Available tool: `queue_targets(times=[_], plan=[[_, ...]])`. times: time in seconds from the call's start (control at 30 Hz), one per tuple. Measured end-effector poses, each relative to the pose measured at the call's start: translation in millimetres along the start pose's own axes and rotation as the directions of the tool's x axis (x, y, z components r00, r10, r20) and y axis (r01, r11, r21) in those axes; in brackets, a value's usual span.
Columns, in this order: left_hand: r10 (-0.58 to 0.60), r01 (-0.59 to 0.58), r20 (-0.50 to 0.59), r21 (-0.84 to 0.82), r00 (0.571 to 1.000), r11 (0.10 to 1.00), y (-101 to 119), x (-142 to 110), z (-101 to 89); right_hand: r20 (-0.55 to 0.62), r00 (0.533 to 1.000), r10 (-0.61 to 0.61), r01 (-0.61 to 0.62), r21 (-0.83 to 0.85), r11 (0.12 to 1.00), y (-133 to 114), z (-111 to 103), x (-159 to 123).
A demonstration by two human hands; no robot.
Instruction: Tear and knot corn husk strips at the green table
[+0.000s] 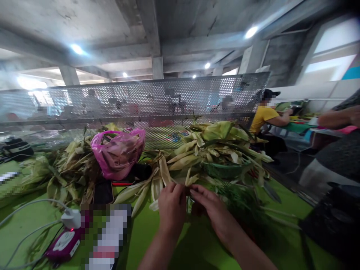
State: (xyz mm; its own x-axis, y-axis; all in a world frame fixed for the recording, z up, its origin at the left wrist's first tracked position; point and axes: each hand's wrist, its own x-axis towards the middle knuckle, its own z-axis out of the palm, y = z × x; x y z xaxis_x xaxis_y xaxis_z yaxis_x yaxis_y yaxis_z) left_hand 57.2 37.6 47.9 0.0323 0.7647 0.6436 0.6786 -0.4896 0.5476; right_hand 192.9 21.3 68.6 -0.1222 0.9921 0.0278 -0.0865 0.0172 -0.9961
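My left hand [171,204] and my right hand [207,200] meet over the green table, their fingertips pinched together. Between them a pale corn husk [188,177] sticks up from the pinch, and both hands seem to grip it. Long husk strips [140,193] fan out to the left of my left hand. Just behind the hands, a heap of corn husks [216,144] overflows a dark green basket [222,170]. Feathery green sprigs [239,198] lie to the right of my right hand. The fingers hide the lower end of the held husk.
A pink plastic bag [119,153] stands among dry husks [75,165]. In the left foreground lie a purple power strip [63,242] with a white charger [71,218] and a blurred phone [108,240]. A perforated metal screen [126,105] borders the table. A person in yellow [263,116] sits right.
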Motion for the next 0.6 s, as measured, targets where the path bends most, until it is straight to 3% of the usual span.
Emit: queue_targets(times=[0.1, 0.27, 0.43, 0.53, 0.6], plan=[[0.054, -0.055, 0.028, 0.013, 0.998, 0.998, 2.1, -3.6, 3.0, -0.006, 1.000, -0.021, 0.021, 0.115, 0.993, 5.1, 3.0, 3.0], [0.145, -0.130, 0.170, -0.093, 0.975, 0.987, 2.9, -2.5, 2.6, -0.196, 0.978, -0.066, 0.071, 0.021, 0.997, 7.4, -12.2, 9.0], [0.028, 0.068, 0.327, -0.279, 0.944, 0.958, -1.8, 8.3, -8.5, -0.213, 0.974, -0.079, 0.065, -0.073, 0.995, -3.7, -25.2, 5.5], [-0.055, 0.162, 0.304, -0.342, 0.951, 0.926, -4.0, 11.7, -12.3, -0.190, 0.979, -0.076, 0.058, -0.101, 0.993, -4.2, -25.1, 5.3], [-0.124, 0.259, 0.288, -0.497, 0.949, 0.828, -2.9, 10.8, -12.0, -0.154, 0.987, -0.043, 0.033, -0.068, 0.997, -0.3, -22.4, 6.5]])
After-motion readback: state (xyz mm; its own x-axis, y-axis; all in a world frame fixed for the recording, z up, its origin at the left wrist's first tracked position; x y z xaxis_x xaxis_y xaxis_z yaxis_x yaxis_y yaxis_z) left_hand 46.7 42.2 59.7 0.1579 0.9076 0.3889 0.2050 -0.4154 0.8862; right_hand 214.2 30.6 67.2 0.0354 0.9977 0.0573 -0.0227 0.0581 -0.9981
